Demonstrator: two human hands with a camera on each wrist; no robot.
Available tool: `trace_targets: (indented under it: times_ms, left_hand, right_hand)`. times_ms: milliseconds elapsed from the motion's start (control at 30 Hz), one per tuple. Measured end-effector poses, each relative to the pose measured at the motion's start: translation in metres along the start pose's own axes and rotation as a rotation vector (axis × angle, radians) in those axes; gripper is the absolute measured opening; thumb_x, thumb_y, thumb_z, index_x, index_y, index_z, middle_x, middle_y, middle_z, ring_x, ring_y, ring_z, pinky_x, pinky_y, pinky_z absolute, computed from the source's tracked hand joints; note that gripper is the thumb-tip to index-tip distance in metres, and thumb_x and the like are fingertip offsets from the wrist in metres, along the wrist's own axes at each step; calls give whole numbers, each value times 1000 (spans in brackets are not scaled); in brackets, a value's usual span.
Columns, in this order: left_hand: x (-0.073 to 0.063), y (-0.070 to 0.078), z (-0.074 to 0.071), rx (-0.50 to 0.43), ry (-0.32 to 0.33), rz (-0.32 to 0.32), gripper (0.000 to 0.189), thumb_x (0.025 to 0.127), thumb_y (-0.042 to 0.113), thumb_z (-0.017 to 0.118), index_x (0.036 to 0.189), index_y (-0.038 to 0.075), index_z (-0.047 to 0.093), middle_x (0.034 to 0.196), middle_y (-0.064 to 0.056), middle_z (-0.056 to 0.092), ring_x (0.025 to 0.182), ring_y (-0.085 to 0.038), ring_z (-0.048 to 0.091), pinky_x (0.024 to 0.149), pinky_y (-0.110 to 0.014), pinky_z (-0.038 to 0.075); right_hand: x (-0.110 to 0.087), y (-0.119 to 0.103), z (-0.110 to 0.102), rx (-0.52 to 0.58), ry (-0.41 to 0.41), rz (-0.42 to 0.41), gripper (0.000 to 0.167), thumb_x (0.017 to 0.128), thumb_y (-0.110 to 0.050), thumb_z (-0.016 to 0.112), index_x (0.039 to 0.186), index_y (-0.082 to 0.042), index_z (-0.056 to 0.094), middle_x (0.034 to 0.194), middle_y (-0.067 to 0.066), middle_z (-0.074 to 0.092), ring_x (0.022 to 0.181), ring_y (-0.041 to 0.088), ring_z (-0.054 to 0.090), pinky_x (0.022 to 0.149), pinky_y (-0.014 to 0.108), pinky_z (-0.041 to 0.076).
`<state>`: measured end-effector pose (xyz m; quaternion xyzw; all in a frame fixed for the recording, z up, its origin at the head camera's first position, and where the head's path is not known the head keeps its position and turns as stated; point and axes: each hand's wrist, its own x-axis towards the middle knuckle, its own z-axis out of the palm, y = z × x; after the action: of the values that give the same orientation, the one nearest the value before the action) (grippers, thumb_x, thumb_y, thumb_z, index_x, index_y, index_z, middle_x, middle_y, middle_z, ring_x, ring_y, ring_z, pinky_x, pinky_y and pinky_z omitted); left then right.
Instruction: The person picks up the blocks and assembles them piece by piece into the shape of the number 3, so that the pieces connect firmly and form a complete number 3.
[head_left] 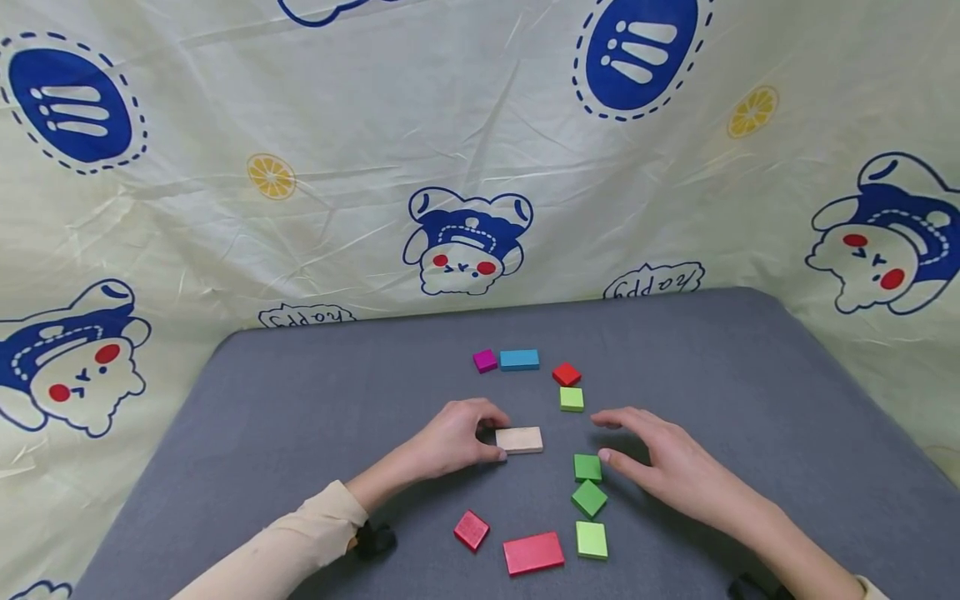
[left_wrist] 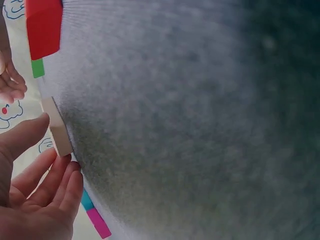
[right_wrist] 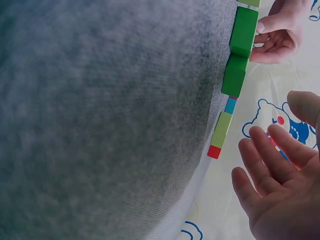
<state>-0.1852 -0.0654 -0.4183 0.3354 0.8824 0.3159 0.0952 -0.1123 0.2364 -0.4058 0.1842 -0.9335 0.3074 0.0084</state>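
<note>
My left hand holds the left end of a plain wooden block between thumb and fingers; the left wrist view shows the thumb on one side of this block and fingertips at its lower end. My right hand hovers to the right with fingers spread and nothing in them. Its thumb tip is close beside a green block; in the right wrist view, the hand is apart from the blocks. A second green block lies turned at an angle just below the first.
Toward the back lie a magenta block, a blue block, a red block and a light green block. Nearer are a small red block, a long red block and another light green block on the grey table.
</note>
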Motion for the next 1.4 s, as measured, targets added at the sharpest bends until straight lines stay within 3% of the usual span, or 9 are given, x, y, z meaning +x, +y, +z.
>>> trace_targets:
  times_ms: [467,733,1000,1400]
  left_hand:
    - [0,1,1,40,10,8,26,82,15,80,107,11,73,98,5,64,89,-11,56,79,-24,46]
    - [-9,-3,-4,35,23,-12,24,83,16,79,106,12,73,96,5,63,88,-13,55,78,-26,46]
    - [-18,-10,-11,31,38,-7,25,82,14,79,106,12,73,97,6,63,88,-13,55,78,-27,47]
    - [-30,-18,-17,37,30,-12,24,83,12,79,106,11,72,98,4,63,88,-14,56,79,-29,47]
  right_hand:
    - [1,-1,1,0,-11,-4,46,92,-34,70,132,-15,58,128,-6,59,119,19,54,96,50,45]
    - [2,-2,3,-4,-23,5,47,92,-35,71,132,-15,59,127,-6,59,119,19,55,96,50,45]
    - [3,0,2,-31,-45,-66,41,87,-26,76,126,-20,63,121,-15,59,115,10,55,95,44,46]
    - [10,7,1,4,-208,-140,33,88,-22,76,119,-26,65,114,-17,61,107,8,57,93,39,47]
